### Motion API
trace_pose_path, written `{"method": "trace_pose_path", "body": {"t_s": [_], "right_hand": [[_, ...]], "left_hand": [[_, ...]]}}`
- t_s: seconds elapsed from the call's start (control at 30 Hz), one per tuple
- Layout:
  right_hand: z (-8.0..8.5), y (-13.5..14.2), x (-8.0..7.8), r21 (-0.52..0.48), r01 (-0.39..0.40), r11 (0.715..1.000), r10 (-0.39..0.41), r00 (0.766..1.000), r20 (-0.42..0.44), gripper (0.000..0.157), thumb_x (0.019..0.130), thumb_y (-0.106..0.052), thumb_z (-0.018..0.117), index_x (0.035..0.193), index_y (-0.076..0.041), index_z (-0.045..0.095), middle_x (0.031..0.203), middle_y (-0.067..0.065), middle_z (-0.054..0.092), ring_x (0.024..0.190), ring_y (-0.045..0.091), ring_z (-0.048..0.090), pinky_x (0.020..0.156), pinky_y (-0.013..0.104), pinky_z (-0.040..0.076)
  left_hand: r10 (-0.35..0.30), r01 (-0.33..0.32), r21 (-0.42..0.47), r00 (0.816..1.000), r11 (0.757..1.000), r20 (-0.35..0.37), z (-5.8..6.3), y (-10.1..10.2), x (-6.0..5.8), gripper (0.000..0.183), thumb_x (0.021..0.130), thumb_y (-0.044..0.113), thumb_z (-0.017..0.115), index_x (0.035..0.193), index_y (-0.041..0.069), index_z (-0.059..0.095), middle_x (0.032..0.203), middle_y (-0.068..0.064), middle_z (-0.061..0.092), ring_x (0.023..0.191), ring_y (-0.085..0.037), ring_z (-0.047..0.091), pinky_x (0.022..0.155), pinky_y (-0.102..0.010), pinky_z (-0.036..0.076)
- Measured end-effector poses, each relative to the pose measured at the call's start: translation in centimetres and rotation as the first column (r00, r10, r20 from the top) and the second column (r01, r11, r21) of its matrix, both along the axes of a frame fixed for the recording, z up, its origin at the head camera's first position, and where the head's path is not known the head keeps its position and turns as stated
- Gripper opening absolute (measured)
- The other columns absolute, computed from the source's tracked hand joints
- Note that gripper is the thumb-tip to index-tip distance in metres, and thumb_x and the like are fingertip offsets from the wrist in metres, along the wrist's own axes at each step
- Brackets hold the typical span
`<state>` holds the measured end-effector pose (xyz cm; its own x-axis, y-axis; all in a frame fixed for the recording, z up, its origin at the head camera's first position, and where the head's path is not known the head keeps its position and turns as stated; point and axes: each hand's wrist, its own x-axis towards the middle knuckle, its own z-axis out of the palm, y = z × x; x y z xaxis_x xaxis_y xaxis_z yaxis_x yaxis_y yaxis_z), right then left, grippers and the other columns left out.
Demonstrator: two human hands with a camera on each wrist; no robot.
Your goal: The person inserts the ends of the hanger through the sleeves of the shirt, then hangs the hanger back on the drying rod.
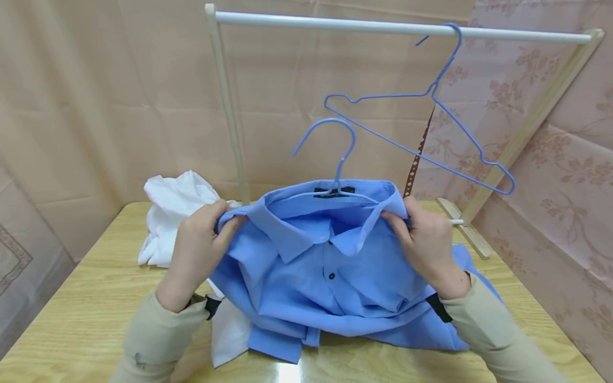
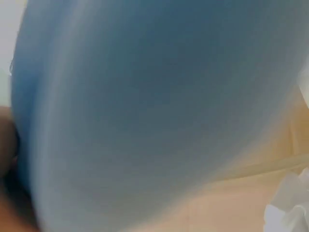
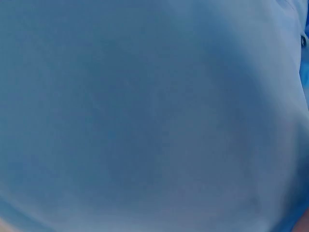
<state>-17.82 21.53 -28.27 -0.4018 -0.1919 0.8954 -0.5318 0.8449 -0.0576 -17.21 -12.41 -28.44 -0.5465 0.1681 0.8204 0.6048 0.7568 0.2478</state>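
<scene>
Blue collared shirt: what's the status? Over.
Left hand, right hand gripping blue collared shirt. Wire hanger inside, hook not on rail. Second hanger on rail, nothing obviously blocking.

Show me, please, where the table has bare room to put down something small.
The table has a wide bare patch left of the white cloth and left sleeve; a smaller one lies between it and the right sleeve, nearer than the blue shirt. The shirt crowds the middle.

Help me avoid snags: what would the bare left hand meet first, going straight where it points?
The blue collared fabric shirt that the left hand grips, probably at the collar; exact depth is unclear.
</scene>
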Motion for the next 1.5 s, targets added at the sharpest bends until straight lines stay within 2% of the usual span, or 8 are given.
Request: {"method": "trace_pose_path", "body": {"t_s": [0.23,0.47,0.63,0.83,0.97,1.07,1.23,1.5], "right_hand": [[0.5,1.4,-0.1,0.016,-0.118,0.993,0.117,0.991,0.068,0.062,0.083,-0.062,0.047,0.083,-0.001,0.06,0.076,0.01,0.051,0.061,0.019,0.046,0.054,0.032,0.034],[1.6,5.0,0.1,0.134,-0.237,0.962,0.175,0.914,0.367,0.028,0.081,-0.01,0.067,0.108,-0.01,0.061,0.097,0.0,0.06,0.085,0.011,0.052,0.075,0.027,0.038],[1.4,5.9,0.4,0.076,-0.243,0.967,0.195,0.898,0.395,0.02,0.084,-0.004,0.061,0.104,-0.008,0.066,0.096,0.002,0.065,0.089,0.001,0.05,0.076,0.018,0.04],[1.8,6.4,0.3,-0.046,-0.282,0.958,0.282,0.905,0.318,0.014,0.084,0.002,0.06,0.095,0.001,0.068,0.094,-0.016,0.063,0.088,-0.015,0.052,0.074,0.005,0.039],[2.5,7.1,0.5,-0.053,-0.183,0.982,0.19,0.926,0.325,0.014,0.087,-0.002,0.057,0.097,0.0,0.067,0.088,-0.013,0.065,0.08,-0.018,0.05,0.069,0.005,0.039],[3.1,7.6,0.7,-0.05,-0.096,0.994,0.107,0.936,0.335,0.012,0.09,-0.006,0.055,0.095,-0.003,0.066,0.067,0.002,0.061,0.062,-0.015,0.044,0.057,0.01,0.035],[4.3,8.2,0.9,-0.071,0.023,0.997,0.002,0.945,0.327,0.018,0.092,-0.014,0.053,0.098,-0.003,0.066,0.06,0.013,0.055,0.059,-0.017,0.037,0.055,0.012,0.031],[5.4,8.8,0.4,-0.187,0.224,0.957,-0.14,0.914,0.38,0.031,0.095,-0.03,0.045,0.095,-0.004,0.062,0.066,0.014,0.052,0.056,-0.002,0.035,0.054,0.021,0.027]], "left_hand": [[-0.028,0.05,0.14,0.987,0.989,-0.159,-0.3,-0.1,-0.4,0.017,0.075,0.007,0.069,0.067,0.005,0.054,0.06,-0.007,0.051,0.056,-0.017,0.045,0.053,-0.029,0.034],[-0.049,0.078,0.176,0.986,0.981,-0.16,-0.2,-0.5,-0.8,0.018,0.076,0.007,0.068,0.065,0.004,0.054,0.059,-0.007,0.049,0.055,-0.013,0.042,0.053,-0.023,0.031],[-0.055,0.091,0.177,0.979,0.98,-0.195,0.9,-0.1,-1.1,0.016,0.075,0.008,0.069,0.066,0.004,0.056,0.061,-0.007,0.055,0.055,-0.017,0.048,0.053,-0.026,0.033],[-0.055,0.065,0.144,0.996,0.987,-0.077,1.7,0.5,-2.4,0.018,0.079,0.013,0.07,0.07,0.003,0.057,0.068,-0.01,0.059,0.065,-0.023,0.054,0.059,-0.033,0.038],[-0.039,0.027,0.131,0.995,0.991,0.089,1.6,0.6,-3.0,0.023,0.083,0.022,0.066,0.079,0.002,0.054,0.075,-0.011,0.054,0.072,-0.025,0.051,0.066,-0.037,0.04],[-0.046,-0.003,0.187,0.966,0.982,0.255,1.3,0.5,-3.5,0.032,0.085,0.027,0.064,0.097,0.0,0.052,0.088,-0.017,0.058,0.081,-0.031,0.055,0.072,-0.043,0.041],[-0.182,0.03,0.31,0.859,0.95,0.478,0.1,0.8,-4.2,0.051,0.087,0.031,0.061,0.124,0.004,0.04,0.107,-0.022,0.058,0.096,-0.032,0.057,0.081,-0.043,0.044],[-0.345,0.219,0.283,0.763,0.934,0.546,-2.1,4.7,-5.2,0.036,0.09,0.024,0.056,0.115,0.002,0.043,0.093,-0.012,0.065,0.082,-0.022,0.061,0.073,-0.033,0.049]]}}
